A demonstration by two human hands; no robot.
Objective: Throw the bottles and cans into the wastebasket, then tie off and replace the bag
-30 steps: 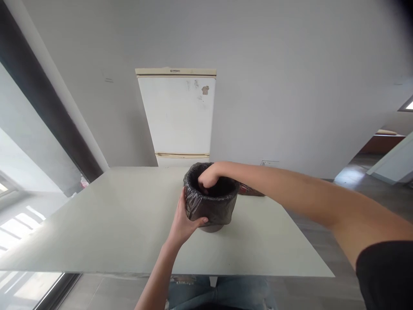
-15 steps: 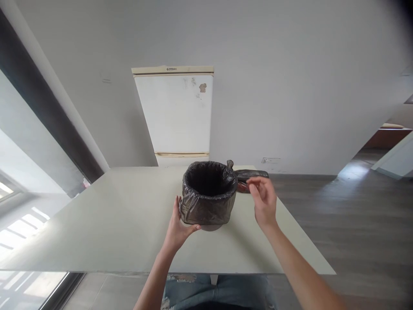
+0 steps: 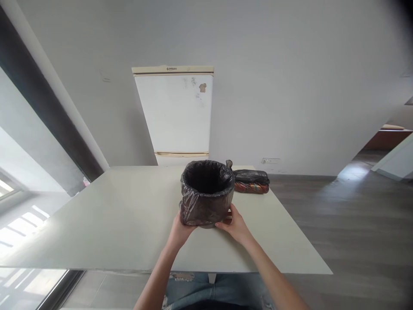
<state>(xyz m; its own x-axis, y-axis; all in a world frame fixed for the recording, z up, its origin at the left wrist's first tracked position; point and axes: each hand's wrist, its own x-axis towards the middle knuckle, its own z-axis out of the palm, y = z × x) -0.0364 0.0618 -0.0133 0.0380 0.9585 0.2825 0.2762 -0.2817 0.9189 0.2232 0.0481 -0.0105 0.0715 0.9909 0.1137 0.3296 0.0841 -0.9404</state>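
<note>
A trash can [image 3: 206,211] lined with a black plastic bag stands upright on the pale table [image 3: 135,215]. The bag is folded down over its rim, and a knotted tuft sticks up at the back right. My left hand [image 3: 181,230] grips the can's lower left side, its fingertips hidden behind the bag. On the lower right side my right hand [image 3: 235,224] holds the can too, with the thumb in front and fingers curled around. Inside the can it is dark.
Behind the can to the right lies a pack of black trash bags [image 3: 251,181] with a red-orange printed lower part. A white refrigerator [image 3: 177,114] stands beyond the table's far edge, against the grey wall [image 3: 274,86].
My right hand has come down and left from beside the bag pack onto the can's right side. The can has shifted slightly left, and the pack is now more visible.
</note>
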